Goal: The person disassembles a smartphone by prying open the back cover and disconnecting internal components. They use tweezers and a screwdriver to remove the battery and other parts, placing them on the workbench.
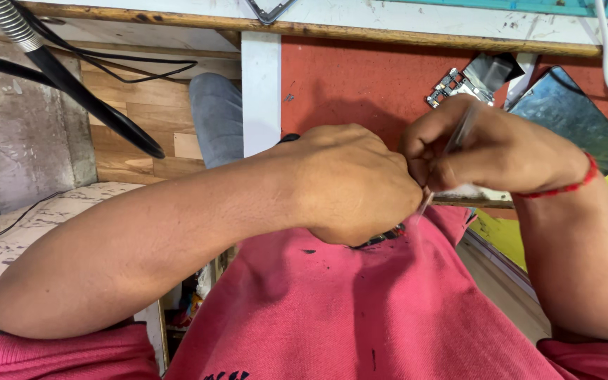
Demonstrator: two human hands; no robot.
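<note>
A small dark circuit part [381, 239], mostly hidden, is gripped in the closed left hand [350, 183], only its edge being seen below the knuckles. Thin metal tweezers [452, 144] are pinched in the closed right hand [490, 151], their tip brought down just beside the left hand's fingers. Beyond the right hand, a phone screen panel [571, 116] and a small circuit board [452, 86] are seen on the red bench [346, 77]

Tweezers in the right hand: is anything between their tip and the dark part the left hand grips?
Nothing visible. The tweezers in the right hand run down to the edge of the left hand, beside the dark part. The left hand hides most of that part and the contact point.
</note>
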